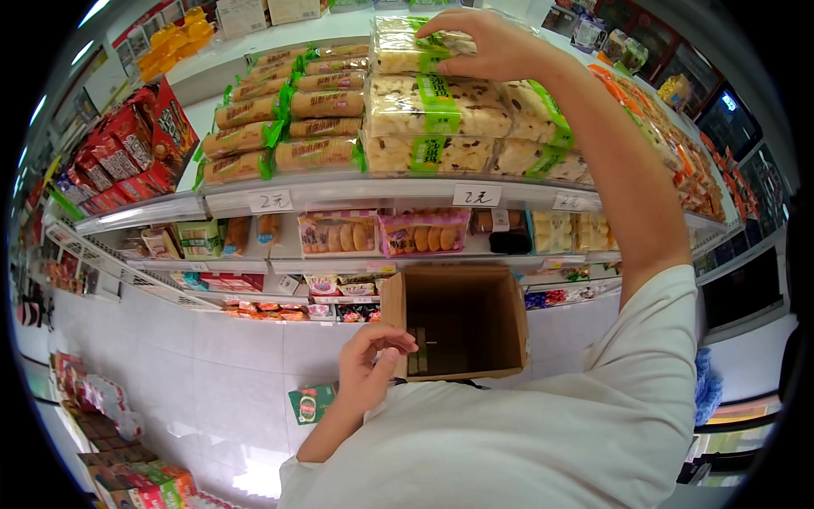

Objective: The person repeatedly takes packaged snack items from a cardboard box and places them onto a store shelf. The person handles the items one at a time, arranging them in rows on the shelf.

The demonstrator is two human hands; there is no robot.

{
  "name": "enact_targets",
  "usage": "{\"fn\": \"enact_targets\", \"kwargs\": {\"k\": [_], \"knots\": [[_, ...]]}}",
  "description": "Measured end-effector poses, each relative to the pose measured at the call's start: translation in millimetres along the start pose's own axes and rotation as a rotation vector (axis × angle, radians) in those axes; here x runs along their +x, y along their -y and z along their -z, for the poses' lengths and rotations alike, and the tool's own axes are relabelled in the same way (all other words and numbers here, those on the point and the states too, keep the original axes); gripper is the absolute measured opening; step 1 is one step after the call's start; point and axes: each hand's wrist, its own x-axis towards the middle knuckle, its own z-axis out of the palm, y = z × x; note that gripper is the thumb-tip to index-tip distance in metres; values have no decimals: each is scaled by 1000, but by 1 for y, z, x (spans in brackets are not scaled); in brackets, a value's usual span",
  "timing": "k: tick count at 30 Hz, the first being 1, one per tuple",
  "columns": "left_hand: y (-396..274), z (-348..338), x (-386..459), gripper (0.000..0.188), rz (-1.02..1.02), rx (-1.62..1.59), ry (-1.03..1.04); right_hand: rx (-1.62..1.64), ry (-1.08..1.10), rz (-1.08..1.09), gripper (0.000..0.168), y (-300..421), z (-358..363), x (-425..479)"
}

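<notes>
My right hand [474,44] reaches over the upper shelf and rests on the top pack [397,48] of stacked sachima-like puffed snack blocks in clear wrap with green bands. Its thumb and fingers are spread across that pack; whether they grip it is hard to tell. More such packs [439,105] lie stacked beneath. Low in front of my body, my left hand [376,359] is half curled with nothing in it, beside the left edge of a cardboard box [518,331]. The box stands with its mouth towards me, its dark inside holding something small at the left.
Left of the stack lie rows of wrapped round biscuits [324,105] and red snack packs [127,149]. A shelf edge [381,191] with price cards runs across. Lower shelves hold packed pastries [337,234]. A green carton [310,404] lies on the floor at the left.
</notes>
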Motion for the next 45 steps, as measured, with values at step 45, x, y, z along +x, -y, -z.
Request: {"fn": "enact_targets", "kwargs": {"k": [45], "knots": [[141, -17, -25, 15, -151, 823, 68, 914, 1510, -361, 43, 349, -447, -355]]}}
